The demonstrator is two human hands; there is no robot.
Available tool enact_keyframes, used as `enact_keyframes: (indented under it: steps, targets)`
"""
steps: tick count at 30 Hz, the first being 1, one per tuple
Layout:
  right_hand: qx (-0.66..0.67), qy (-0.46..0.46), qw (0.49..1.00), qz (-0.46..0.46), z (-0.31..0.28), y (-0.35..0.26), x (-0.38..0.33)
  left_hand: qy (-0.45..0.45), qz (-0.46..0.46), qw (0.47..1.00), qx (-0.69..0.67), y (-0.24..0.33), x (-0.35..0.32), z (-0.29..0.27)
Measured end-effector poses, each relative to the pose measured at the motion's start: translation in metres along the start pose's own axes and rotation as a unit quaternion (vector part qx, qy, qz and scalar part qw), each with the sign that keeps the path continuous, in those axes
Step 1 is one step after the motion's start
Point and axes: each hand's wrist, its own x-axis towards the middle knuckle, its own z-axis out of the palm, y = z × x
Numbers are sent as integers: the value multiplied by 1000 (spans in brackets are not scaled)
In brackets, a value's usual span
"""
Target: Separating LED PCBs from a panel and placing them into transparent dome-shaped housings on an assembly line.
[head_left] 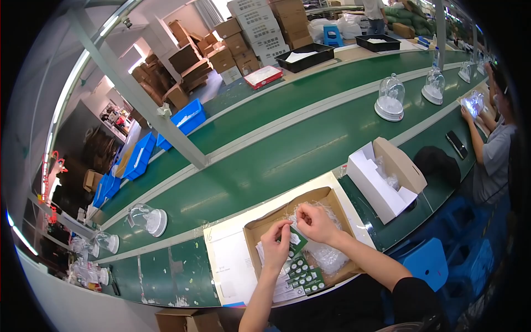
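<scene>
Both of my hands work close together over a shallow cardboard tray (343,213). My left hand (275,246) is closed, thumb against fingers, at the edge of a green card (296,244) with a white patch. Just right of it and slightly farther away, my right hand (318,224) is closed in a pinch; whatever lies between its fingertips is too small to make out. Beneath them, several green printed cards (312,281) overlap beside white slips. A tangle of clear, thin strands (331,259) fills the tray's right side, partly covered by my right forearm.
The tray rests on a pale board (227,265) on the green bench. An open white carton (376,185) with clear plastic inside stands to the right. Beyond runs a green conveyor with clear domes (390,99) on white bases. A co-worker (495,149) sits far right, near a blue stool (423,264).
</scene>
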Motion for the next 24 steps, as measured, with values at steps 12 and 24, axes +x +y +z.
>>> enact_keyframes:
  steps: [12,24]
  targets:
    - [9,-8,1000,-9,1,-1,1,-8,12,1000,15,-1,1,-1]
    - [26,-38,999,3,0,3,0,-27,12,999,12,-1,0,-2]
